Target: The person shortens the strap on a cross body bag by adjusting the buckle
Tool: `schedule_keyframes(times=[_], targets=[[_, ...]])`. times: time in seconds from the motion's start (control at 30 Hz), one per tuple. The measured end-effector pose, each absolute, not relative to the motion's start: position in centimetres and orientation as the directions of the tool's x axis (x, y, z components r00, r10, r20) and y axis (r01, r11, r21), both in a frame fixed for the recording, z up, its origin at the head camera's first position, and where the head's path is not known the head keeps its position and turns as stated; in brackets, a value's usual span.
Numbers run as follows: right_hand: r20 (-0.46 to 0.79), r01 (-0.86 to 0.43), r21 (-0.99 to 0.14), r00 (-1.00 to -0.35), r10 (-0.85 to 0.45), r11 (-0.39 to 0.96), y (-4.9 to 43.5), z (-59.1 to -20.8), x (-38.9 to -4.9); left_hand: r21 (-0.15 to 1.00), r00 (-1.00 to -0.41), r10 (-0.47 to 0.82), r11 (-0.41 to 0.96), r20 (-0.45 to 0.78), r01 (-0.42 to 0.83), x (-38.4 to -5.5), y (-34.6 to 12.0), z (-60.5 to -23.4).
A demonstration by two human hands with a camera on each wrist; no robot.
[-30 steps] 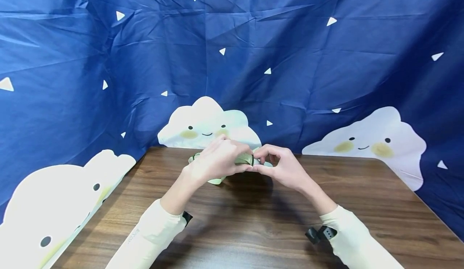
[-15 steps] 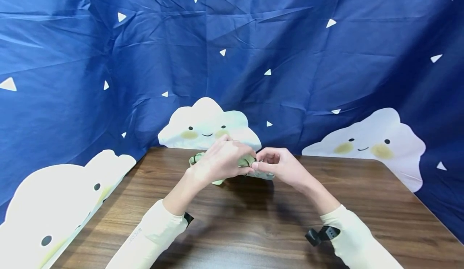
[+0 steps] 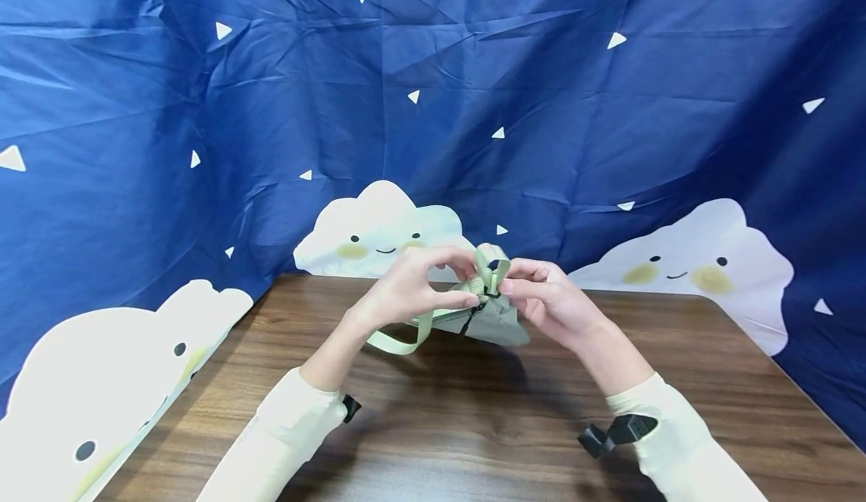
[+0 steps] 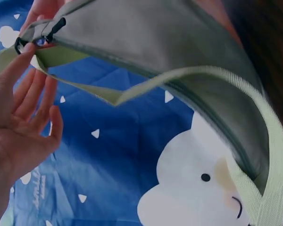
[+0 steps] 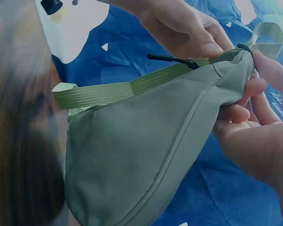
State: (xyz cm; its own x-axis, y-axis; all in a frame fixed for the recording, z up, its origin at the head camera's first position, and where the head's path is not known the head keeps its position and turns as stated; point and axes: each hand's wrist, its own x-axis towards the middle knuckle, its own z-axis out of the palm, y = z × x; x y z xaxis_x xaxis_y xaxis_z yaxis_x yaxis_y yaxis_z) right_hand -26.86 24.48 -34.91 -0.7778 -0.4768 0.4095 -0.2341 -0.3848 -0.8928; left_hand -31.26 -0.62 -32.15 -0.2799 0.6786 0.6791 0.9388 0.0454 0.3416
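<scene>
A pale green waist bag (image 3: 501,327) with a webbing strap (image 3: 399,347) is between both hands over the table's far part. My left hand (image 3: 416,285) pinches the strap end beside the bag's narrow corner, thumb below and fingers above. My right hand (image 3: 556,303) holds the same corner at a small dark buckle (image 3: 492,292), where a loop of webbing stands up. In the right wrist view the bag's broad panel (image 5: 137,141) hangs down, a black zipper pull (image 5: 167,58) lying near its top edge. Along the bag in the left wrist view, the strap (image 4: 273,155) arcs loosely.
The brown wooden table (image 3: 433,427) reaches back to a blue curtain (image 3: 487,58) printed with white clouds and triangles. Both sleeves are cream, and black wrist devices show at the left cuff (image 3: 351,408) and right cuff (image 3: 619,430).
The bag's buckle corner has risen and turned into view, with the strap loop now upright. My right hand has moved up and right; a strap loop now hangs below my left hand.
</scene>
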Motion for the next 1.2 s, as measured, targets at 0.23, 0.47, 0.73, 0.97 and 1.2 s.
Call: schedule_keyframes(times=[0.23, 0.47, 0.73, 0.97, 1.2], targets=[[0.403, -0.087, -0.842, -0.757, -0.513, -0.533, 25.9, -34.3, -26.9, 0.24, -0.249, 0.69, 0.111, 0.68, 0.964, -31.9, -1.7, -31.8], [0.435, -0.051, -0.775, -0.766, -0.473, -0.63, 27.3, -33.3, -26.2, 0.259, -0.302, 0.713, 0.173, 0.632, 0.95, -33.6, -3.0, -32.1], [0.466, -0.033, -0.771, -0.71, -0.528, -0.636, 27.4, -32.9, -26.2, 0.248, -0.315, 0.734, 0.203, 0.602, 0.947, -34.1, -3.5, -31.9], [0.483, -0.031, -0.755, -0.702, -0.524, -0.655, 27.8, -32.3, -25.9, 0.149, -0.31, 0.744, 0.277, 0.592, 0.949, -34.4, -4.0, -31.5], [0.502, 0.059, -0.716, -0.65, -0.571, -0.696, 28.1, -31.8, -25.5, 0.155, -0.326, 0.728, 0.294, 0.602, 0.943, -35.1, -4.6, -32.0]])
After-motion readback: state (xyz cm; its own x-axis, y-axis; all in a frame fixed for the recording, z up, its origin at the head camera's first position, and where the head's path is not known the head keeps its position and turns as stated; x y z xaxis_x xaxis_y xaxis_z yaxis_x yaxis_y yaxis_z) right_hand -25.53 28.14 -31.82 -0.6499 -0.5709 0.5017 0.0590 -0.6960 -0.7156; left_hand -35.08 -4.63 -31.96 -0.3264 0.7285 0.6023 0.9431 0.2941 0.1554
